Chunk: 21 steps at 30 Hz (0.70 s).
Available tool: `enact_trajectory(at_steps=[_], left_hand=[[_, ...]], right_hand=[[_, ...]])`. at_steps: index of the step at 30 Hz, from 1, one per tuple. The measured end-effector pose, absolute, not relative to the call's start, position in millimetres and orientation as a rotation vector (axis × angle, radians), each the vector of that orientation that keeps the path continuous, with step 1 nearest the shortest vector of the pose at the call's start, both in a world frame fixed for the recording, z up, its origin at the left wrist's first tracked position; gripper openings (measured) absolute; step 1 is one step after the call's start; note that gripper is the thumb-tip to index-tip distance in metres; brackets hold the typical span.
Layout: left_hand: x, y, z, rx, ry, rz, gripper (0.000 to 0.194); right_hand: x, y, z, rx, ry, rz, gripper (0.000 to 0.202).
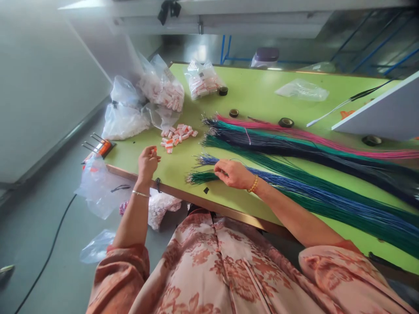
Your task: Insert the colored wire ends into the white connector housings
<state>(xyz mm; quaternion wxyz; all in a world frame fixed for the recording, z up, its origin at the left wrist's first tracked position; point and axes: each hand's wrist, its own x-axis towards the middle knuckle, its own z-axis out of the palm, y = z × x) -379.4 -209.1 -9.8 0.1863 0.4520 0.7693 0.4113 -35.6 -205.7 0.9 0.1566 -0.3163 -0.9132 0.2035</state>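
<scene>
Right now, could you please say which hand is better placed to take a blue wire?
Probably the right hand: it is over the blue wires, near their tips; the left hand is farther off, pinching an orange piece.

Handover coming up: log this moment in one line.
Left hand: holding small orange piece | Right hand: over blue wires, grip unclear | Orange-and-white pieces: piled on green table

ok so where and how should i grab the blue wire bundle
Probably best just behind the tips at the left end of the blue wire bundle, coming from above with the right hand. That end lies on the tabletop with its tips fanned out, while farther right green wires run close along both sides, leaving less room for fingers.
</scene>
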Motion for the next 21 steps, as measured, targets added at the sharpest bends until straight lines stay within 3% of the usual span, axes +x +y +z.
enact_trajectory(at_steps=[3, 9, 21], left_hand=[[-365.4, -221.5, -4.2, 0.952, 1.724, 1.427, 0.024], [-329.1, -251.8, 13.1, 0.805, 1.252, 1.461, 0.036], [-294.8, -272.1, 7.4, 0.544, 1.009, 1.483, 0.029]], right_hand=[[-51.6, -209.4, -2.6, -0.861, -2.738, 0.499, 0.015], [-60.1, -209.8, -10.6, -0.791, -2.729, 0.455, 0.020], [-70.3, -207.9, -9.6, -0.808, -2.748, 0.510, 0.013]])
